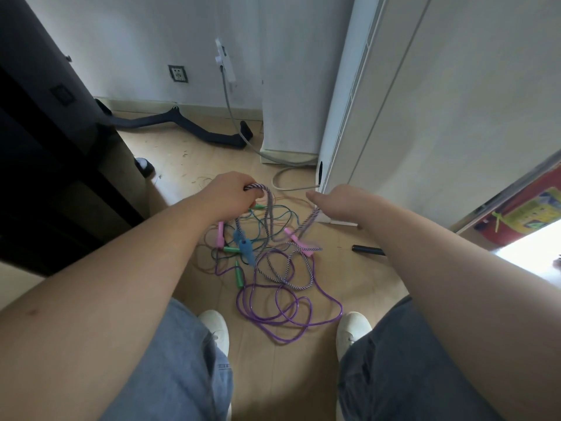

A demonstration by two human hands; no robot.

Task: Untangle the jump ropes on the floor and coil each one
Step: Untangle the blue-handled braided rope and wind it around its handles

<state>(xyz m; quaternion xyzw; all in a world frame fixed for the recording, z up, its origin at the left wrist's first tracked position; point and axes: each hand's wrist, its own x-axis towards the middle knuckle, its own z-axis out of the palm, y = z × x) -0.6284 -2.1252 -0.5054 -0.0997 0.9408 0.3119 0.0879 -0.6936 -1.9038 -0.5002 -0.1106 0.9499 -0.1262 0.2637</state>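
A tangle of jump ropes lies on the wooden floor between my feet. My left hand (232, 192) grips a loop of the striped purple-and-white braided rope (285, 268), lifted above the pile. My right hand (337, 202) holds another stretch of that braided rope, which runs down from under its fingers to a pink handle (299, 241). A clear purple rope (288, 314) loops nearest me. A thin teal rope (282, 214) with green handles (239, 276), a blue handle (246, 249) and another pink handle (220, 235) sit in the knot.
A dark cabinet (45, 147) stands on the left. A white unit (379, 101) rises on the right, with a grey hose (291, 185) curling at its base. A black bar (188, 126) lies by the far wall, a black cylinder (367, 250) near my right arm.
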